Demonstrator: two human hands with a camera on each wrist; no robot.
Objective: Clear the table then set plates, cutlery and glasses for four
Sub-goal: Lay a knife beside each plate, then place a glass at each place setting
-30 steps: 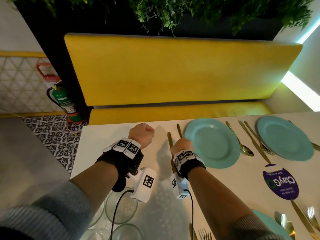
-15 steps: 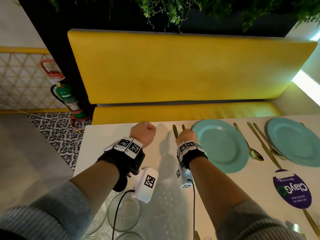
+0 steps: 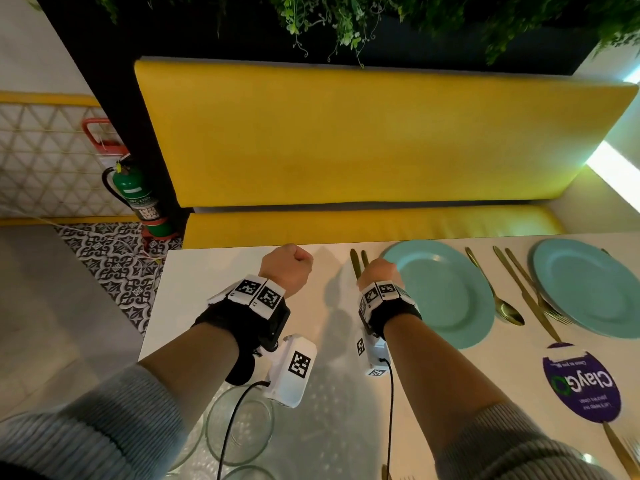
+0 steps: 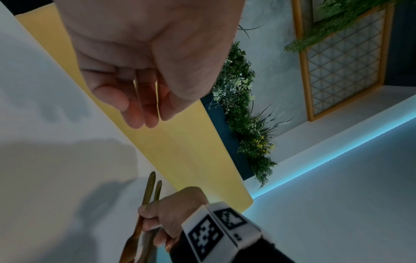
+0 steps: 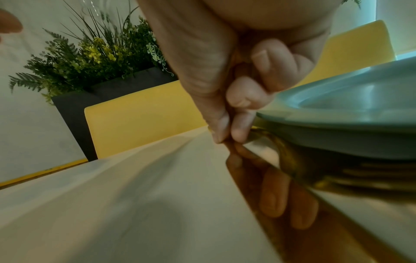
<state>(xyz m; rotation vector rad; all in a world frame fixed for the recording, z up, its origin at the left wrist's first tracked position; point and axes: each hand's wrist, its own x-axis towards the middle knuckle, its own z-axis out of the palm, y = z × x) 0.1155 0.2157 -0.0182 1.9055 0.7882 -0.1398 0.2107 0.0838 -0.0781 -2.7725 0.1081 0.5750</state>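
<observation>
My right hand pinches a gold knife and fork that lie on the white table, just left of a teal plate. Their handles poke out beyond my knuckles toward the far edge. In the right wrist view my fingertips press the knife blade against the table, with the fork tucked by the plate's rim. My left hand hovers to the left as a fist; its curled fingers hold nothing. The left wrist view also shows the cutlery in the right hand.
A gold spoon, knife and fork lie between the plate and a second teal plate. Clear glasses stand near my left forearm. A purple sign lies on the right. A yellow bench runs behind the table.
My right hand has slid a little toward the far edge along the knife and fork beside the plate, then held still. The left hand stays a fist.
</observation>
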